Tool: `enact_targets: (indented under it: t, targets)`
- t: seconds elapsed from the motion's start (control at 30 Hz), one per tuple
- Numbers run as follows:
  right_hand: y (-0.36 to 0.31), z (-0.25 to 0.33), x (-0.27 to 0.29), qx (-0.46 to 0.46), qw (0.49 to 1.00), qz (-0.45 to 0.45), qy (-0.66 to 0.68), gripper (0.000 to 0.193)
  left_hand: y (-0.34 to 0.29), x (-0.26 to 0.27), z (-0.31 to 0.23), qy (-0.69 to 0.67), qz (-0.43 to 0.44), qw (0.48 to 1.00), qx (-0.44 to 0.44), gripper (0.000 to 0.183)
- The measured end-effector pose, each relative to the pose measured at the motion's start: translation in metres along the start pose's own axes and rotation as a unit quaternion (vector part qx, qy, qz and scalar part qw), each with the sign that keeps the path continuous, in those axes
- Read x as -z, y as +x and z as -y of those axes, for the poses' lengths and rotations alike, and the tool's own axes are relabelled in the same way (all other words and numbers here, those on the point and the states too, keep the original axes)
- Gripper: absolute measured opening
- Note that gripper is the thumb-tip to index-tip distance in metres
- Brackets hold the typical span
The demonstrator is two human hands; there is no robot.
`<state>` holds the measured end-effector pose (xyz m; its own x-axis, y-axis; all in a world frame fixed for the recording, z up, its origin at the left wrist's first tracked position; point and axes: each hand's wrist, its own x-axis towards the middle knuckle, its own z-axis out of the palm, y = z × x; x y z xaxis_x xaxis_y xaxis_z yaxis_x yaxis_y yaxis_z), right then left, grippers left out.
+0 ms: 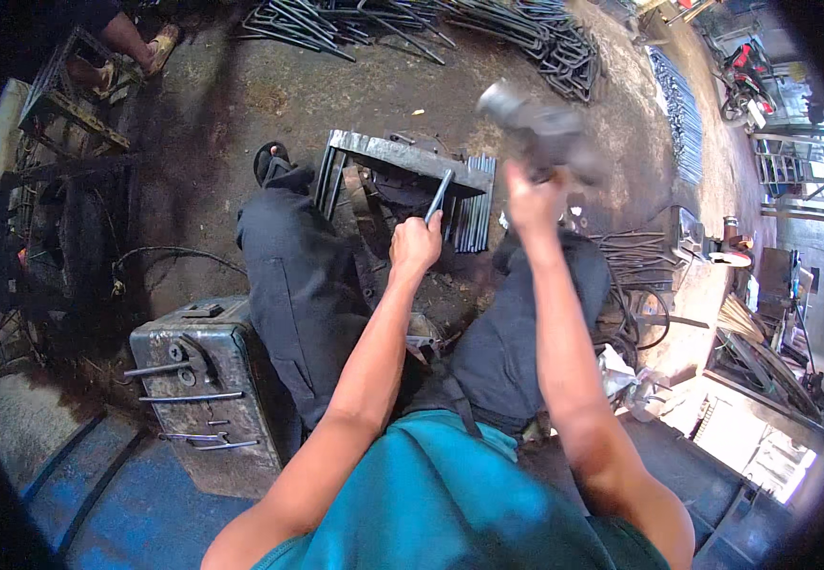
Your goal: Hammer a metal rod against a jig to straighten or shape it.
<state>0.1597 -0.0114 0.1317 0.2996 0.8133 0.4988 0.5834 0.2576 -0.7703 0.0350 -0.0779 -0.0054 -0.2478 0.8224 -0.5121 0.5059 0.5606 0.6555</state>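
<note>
My left hand (416, 243) is closed round a short metal rod (440, 197). The rod's far end slants up over the front edge of a thick steel bar (402, 153), which lies across a metal stand between my legs. My right hand (534, 201) grips a heavy hammer (547, 129), raised to the right of the steel bar. Motion smears the hammer, so its handle hardly shows. A row of straight metal rods (474, 214) lies side by side just right of the stand.
Piles of bent metal rods (569, 57) lie on the far floor. A worn metal box (205, 380) with rods on it stands by my left leg. More rods (635, 258) lie to my right. Another person's foot (162, 47) is at the far left. A motorcycle (747, 81) stands far right.
</note>
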Motion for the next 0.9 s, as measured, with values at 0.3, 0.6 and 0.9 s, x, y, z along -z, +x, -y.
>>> enact_targets:
  t: [0.3,0.6,0.9]
  targets:
    - [-0.001,-0.038,0.007,-0.183,0.930,0.239,-0.210,0.036,-0.006,0.013,-0.004,0.007,-0.010,1.000,0.008,0.061]
    - [0.075,0.049,0.031,-0.148,0.968,0.126,0.161,0.013,-0.006,0.019,-0.015,0.019,-0.007,0.999,0.024,0.069]
    - [-0.022,-0.052,-0.013,-0.193,0.895,0.335,-0.223,0.035,0.000,0.014,0.000,0.039,0.000,0.999,-0.034,0.059]
